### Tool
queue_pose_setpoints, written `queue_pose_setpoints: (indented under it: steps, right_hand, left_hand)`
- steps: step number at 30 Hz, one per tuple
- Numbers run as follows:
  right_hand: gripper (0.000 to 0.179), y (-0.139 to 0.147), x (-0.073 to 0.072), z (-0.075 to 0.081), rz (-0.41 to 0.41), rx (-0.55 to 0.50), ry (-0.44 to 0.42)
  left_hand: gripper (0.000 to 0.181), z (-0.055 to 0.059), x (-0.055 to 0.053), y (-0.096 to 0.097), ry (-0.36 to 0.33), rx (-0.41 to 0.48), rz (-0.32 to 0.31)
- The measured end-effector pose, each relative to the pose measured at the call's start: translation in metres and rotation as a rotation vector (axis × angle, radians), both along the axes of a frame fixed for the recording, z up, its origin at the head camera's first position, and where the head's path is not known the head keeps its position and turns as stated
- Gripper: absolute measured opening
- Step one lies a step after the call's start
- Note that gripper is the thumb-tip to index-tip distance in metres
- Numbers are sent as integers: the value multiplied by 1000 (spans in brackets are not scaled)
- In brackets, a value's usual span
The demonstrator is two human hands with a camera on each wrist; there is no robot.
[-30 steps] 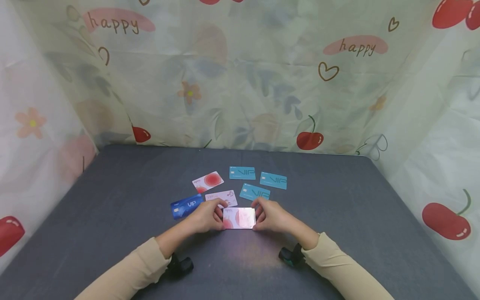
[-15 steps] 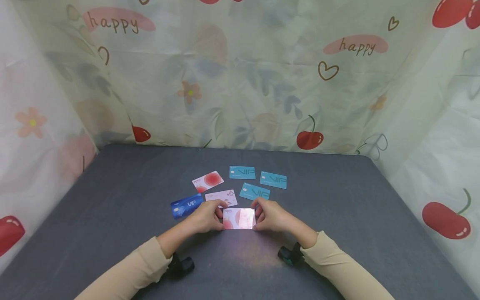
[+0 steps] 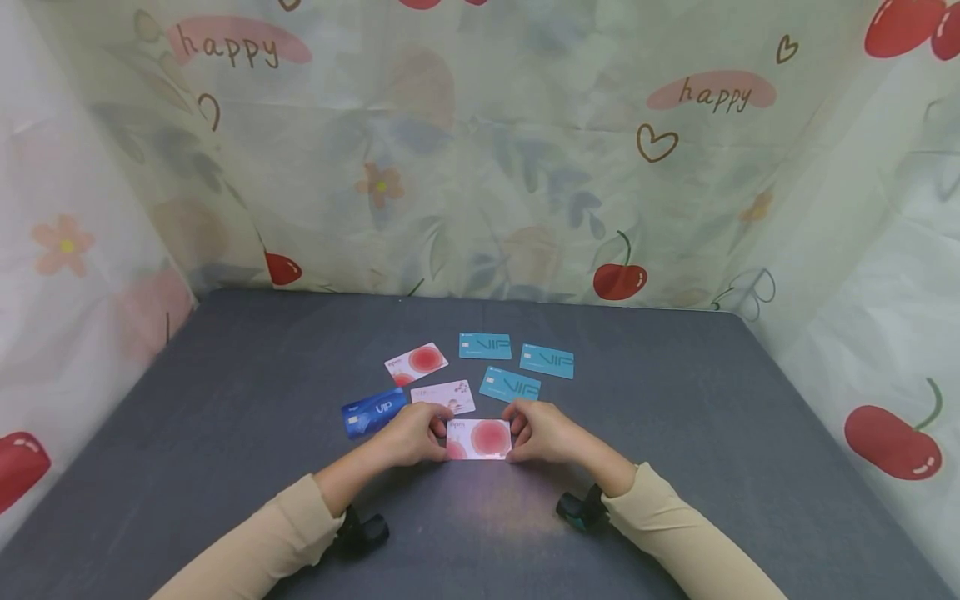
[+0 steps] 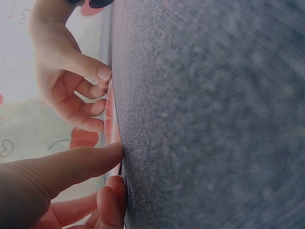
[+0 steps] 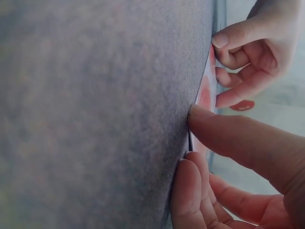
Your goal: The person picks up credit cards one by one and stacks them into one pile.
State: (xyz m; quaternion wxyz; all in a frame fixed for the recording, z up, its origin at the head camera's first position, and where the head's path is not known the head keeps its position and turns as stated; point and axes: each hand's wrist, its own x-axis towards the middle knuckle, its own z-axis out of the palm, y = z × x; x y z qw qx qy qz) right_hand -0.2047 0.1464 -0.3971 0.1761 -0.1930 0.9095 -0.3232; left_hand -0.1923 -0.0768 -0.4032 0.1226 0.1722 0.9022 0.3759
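A white and pink card with red circles (image 3: 478, 439) lies level in front of me in the head view. My left hand (image 3: 412, 433) pinches its left edge, thumb at the near corner and fingers curled behind. At the right edge my right hand (image 3: 547, 433) holds it the same way. Both wrist views show the card almost edge-on: a thin pinkish strip (image 4: 109, 112) in the left one, a pale strip with red (image 5: 205, 93) in the right one. Whether its underside touches the dark tabletop (image 3: 480, 533) I cannot tell.
Beyond the hands lie a blue VIP card (image 3: 373, 412), a pale pink card (image 3: 444, 395) and a red-circled card (image 3: 416, 364). Three teal VIP cards (image 3: 484, 346) (image 3: 547, 360) (image 3: 510, 383) lie behind and to the right. Patterned curtains (image 3: 480, 167) surround the table.
The bright glare on the card's right half has gone, and its red circle now shows. The card's far edge appears slightly lower; both hands have hardly moved.
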Motion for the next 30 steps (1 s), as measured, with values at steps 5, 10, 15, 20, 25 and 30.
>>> queue_pose_setpoints:
  steps: [5, 10, 15, 20, 25, 30]
  right_hand:
    - [46, 0, 0, 0, 4, -2, 1]
    - [46, 0, -1, -1, -5, 2, -11]
    - [45, 0, -1, 0, -5, 4, -16]
    - [46, 0, 0, 1, -8, 3, -27]
    - [46, 0, 0, 1, -15, 5, -36]
    - [46, 2, -2, 0, -6, -2, -30]
  left_hand:
    - [47, 0, 0, -2, 24, 2, -31]
    - [46, -1, -1, -2, 31, 5, -46]
    - [46, -1, -2, -2, 23, 6, -44]
    - [47, -1, -1, -3, 9, 5, -47]
    - [48, 1, -1, -3, -13, 10, -40]
    - [47, 3, -4, -3, -38, 25, -26]
